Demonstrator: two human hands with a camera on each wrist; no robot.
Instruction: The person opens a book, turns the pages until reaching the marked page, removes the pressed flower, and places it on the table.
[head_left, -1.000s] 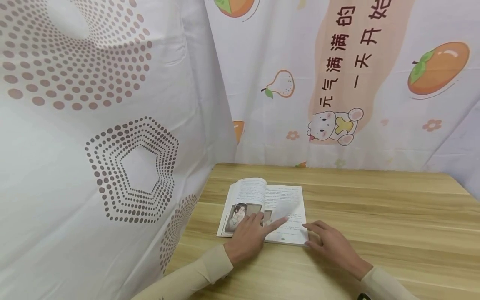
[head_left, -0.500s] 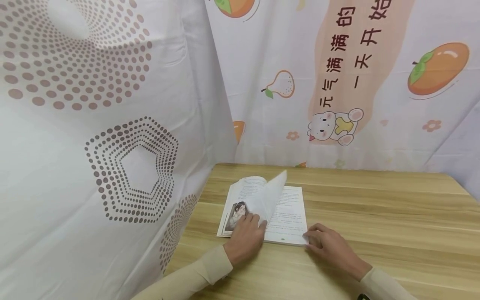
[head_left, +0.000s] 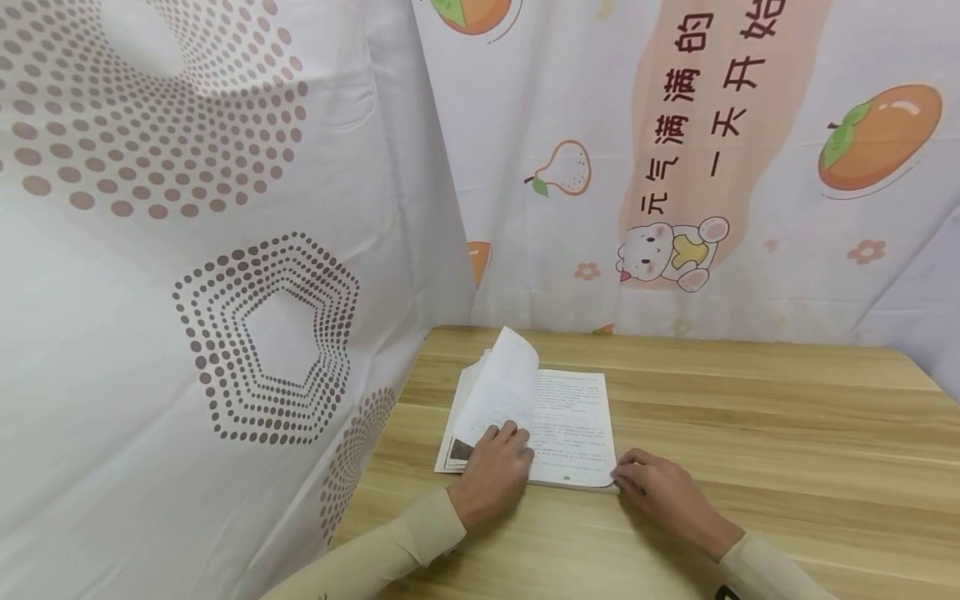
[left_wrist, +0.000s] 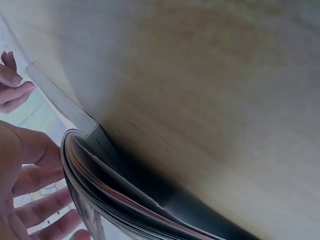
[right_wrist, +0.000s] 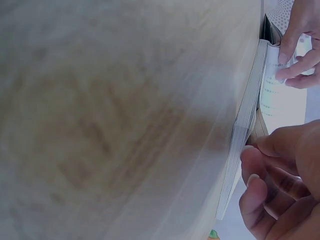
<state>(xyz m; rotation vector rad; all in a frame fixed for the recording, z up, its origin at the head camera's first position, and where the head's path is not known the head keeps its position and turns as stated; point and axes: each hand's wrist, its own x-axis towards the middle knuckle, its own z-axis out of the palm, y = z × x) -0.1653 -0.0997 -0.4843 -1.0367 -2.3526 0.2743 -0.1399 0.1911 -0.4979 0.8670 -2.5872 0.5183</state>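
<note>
An open book [head_left: 573, 421] lies on the table in the head view, text showing on its right page. One leaf [head_left: 501, 387] curls over the left half and covers most of the picture there. My left hand [head_left: 495, 468] rests on the left pages near the spine, fingers extended; the left wrist view shows its fingers [left_wrist: 42, 207] against the bowed page stack. At the lower right corner, my right hand [head_left: 667, 496] pinches a page corner between thumb and index finger. The right wrist view shows that page [right_wrist: 259, 129] lifted slightly off the stack.
The wooden table [head_left: 757, 425] extends to the right of the book. A white dotted curtain [head_left: 225, 500] hangs close on the left. Behind the table hangs a printed curtain [head_left: 525, 250] with fruit and lettering.
The leaf has swung from the right side over to the left and now lies over the picture. My left thumb has drawn in towards the fingers. My right fingers have closed on the page corner.
</note>
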